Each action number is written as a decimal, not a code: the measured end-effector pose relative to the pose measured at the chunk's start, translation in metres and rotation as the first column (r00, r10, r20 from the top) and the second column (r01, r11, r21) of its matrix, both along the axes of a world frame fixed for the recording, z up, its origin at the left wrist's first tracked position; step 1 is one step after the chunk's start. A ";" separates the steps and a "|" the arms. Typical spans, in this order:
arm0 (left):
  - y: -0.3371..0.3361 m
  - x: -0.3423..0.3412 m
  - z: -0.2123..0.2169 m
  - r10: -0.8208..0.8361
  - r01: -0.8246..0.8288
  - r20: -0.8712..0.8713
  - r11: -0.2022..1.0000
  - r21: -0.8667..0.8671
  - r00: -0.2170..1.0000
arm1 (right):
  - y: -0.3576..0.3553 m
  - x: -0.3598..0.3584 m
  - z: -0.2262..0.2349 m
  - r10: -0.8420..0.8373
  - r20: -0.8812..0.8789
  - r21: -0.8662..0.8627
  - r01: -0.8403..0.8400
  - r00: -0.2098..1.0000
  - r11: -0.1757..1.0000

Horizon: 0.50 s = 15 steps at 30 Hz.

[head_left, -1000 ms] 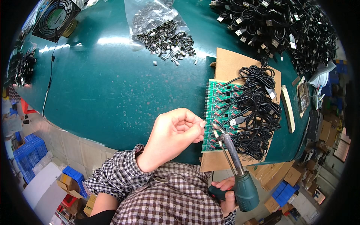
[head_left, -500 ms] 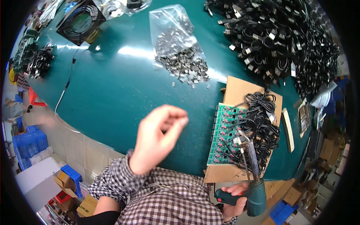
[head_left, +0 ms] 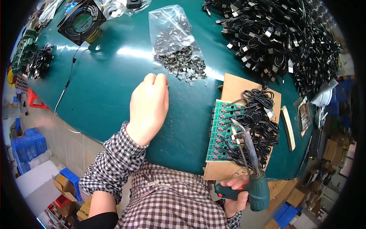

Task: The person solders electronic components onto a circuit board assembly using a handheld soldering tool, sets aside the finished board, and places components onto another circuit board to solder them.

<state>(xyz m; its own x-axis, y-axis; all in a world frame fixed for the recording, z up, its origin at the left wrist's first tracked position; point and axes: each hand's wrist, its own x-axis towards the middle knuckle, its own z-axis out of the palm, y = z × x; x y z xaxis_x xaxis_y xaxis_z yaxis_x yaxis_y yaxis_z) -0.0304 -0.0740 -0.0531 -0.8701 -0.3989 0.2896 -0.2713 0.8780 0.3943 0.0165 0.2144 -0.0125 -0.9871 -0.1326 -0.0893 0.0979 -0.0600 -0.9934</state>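
Bright light falls in front of me, streaking white glare across the glossy dark-green surface (head_left: 103, 103) beside the clear plastic bag (head_left: 160, 23); near the dark rim, edges bow and details soften.

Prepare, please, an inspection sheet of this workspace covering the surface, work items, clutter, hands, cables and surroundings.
Surface: glossy green tabletop.
Work items: green rectangular circuit-board panel on a flat brown cardboard sheet; dark green soldering gun with a metal barrel; small black-and-silver pin connectors, some outside their clear plastic bag.
Clutter: square black fan; narrow pale strip, apparently wooden.
Hands: left hand curled near the connectors, fingertips hidden; right hand gripping the soldering gun.
Cables: coiled black USB cables over the cardboard; large black cable heap at upper right.
Surroundings: blue plastic crates; brown cardboard boxes.
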 end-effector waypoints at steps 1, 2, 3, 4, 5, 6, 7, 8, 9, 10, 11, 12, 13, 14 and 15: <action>0.004 0.003 0.004 0.009 0.003 -0.044 0.959 0.284 0.999 | -0.002 0.000 0.002 0.009 0.010 -0.003 -0.009 1.000 1.000; 0.010 0.008 0.011 0.025 0.016 -0.069 0.841 0.541 0.997 | -0.005 0.000 0.004 0.001 0.018 -0.032 0.000 1.000 0.999; 0.016 0.014 0.019 0.051 0.024 -0.076 0.648 0.761 0.996 | -0.007 -0.001 0.008 0.020 0.057 -0.013 -0.019 0.998 1.000; 0.029 0.022 0.027 0.038 0.095 -0.121 0.405 0.909 0.992 | -0.010 -0.002 0.012 0.037 0.103 0.009 -0.038 0.994 0.999; 0.046 0.031 0.035 0.048 0.143 -0.150 0.118 0.983 0.988 | -0.012 -0.003 0.017 0.054 0.150 0.032 -0.060 0.987 0.998; 0.062 0.038 0.041 0.012 0.141 -0.142 0.078 0.987 0.990 | -0.016 -0.006 0.019 0.066 0.182 -0.012 -0.065 0.981 0.998; 0.076 0.044 0.046 -0.025 0.148 -0.147 0.031 0.989 0.989 | -0.018 -0.010 0.021 0.107 0.166 0.082 -0.122 0.980 0.989; 0.085 0.050 0.049 -0.099 0.126 -0.128 -0.028 0.992 0.987 | -0.020 -0.014 0.023 0.146 0.158 0.178 -0.174 0.977 0.969; 0.094 0.052 0.049 -0.117 0.161 -0.170 -0.086 0.983 0.978 | -0.022 -0.018 0.026 0.184 0.156 0.273 -0.222 0.970 0.936; 0.099 0.054 0.048 -0.127 0.171 -0.182 -0.094 0.981 0.975 | -0.024 -0.021 0.028 0.183 0.187 0.231 -0.225 0.965 0.947; 0.103 0.055 0.047 -0.133 0.188 -0.201 -0.102 0.977 0.971 | -0.026 -0.023 0.029 0.187 0.169 0.266 -0.228 0.968 0.937; 0.106 0.056 0.046 -0.159 0.220 -0.223 -0.036 0.975 0.962 | -0.027 -0.025 0.030 0.186 0.164 0.289 -0.228 0.969 0.930; 0.107 0.057 0.045 -0.161 0.230 -0.231 -0.025 0.973 0.960 | -0.029 -0.025 0.031 0.190 0.162 0.287 -0.231 0.968 0.930; 0.109 0.057 0.044 -0.163 0.238 -0.237 -0.013 0.971 0.958 | -0.030 -0.026 0.032 0.179 0.146 0.301 -0.216 0.973 0.929; 0.110 0.058 0.043 -0.157 0.245 -0.242 0.003 0.969 0.958 | -0.030 -0.026 0.033 0.170 0.133 0.292 -0.202 0.977 0.935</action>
<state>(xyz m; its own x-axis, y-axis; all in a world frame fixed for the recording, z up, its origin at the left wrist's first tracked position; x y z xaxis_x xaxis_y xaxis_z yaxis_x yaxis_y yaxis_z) 0.0274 0.0362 -0.0101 -0.9748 -0.1510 -0.1643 -0.1040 -0.3441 0.9332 -0.0091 0.1843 0.0206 -0.9305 -0.2636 -0.2542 0.1819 0.2699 -0.9455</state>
